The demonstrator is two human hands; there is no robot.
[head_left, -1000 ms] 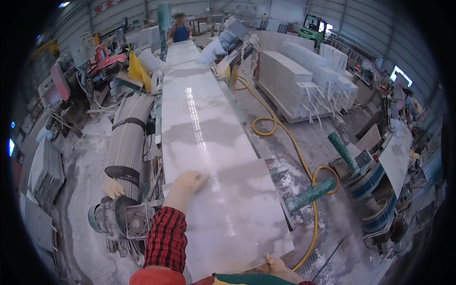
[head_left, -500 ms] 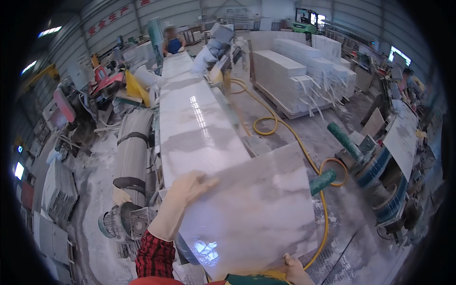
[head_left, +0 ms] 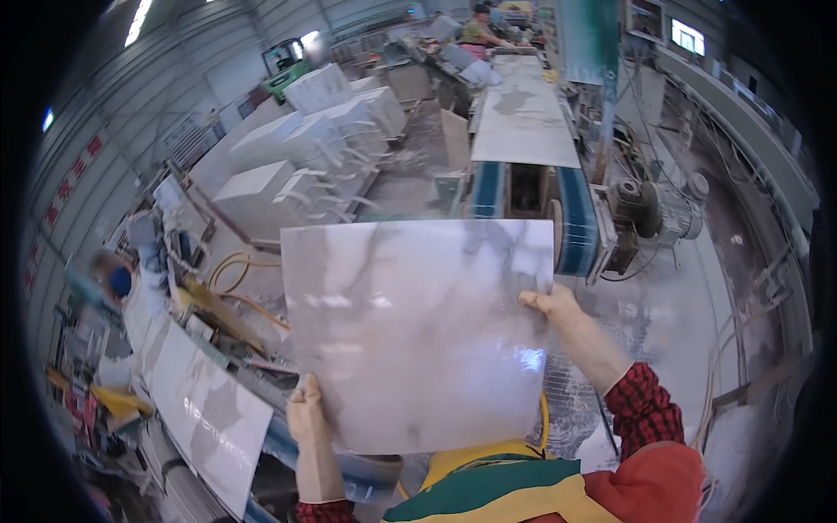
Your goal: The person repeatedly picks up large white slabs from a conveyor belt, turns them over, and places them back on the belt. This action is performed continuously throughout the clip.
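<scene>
A polished square marble slab (head_left: 418,340), white with grey veins, is held in front of me across the middle of the view. My left hand (head_left: 308,410), in a cream glove, grips its left edge near the lower corner. On the opposite side my right hand (head_left: 558,307), gloved alike, is closed on the right edge, with the thumb lying over the top face. The fingers beneath the slab are hidden. Beyond its far edge runs a conveyor with blue belts (head_left: 577,218), carrying a pale stone slab (head_left: 521,113) farther along.
At lower left, another conveyor carries a wet veined slab (head_left: 202,397). Stacked white stone blocks (head_left: 261,192) stand far left, near a coiled yellow hose (head_left: 231,272). An electric motor (head_left: 676,209) juts out right of the blue belts. A co-worker (head_left: 479,30) is at the conveyor's far end.
My view has swung right, from the left conveyor toward the blue-belted one. The marble slab has come along in both hands, away from the wet slab it overlapped in view.
</scene>
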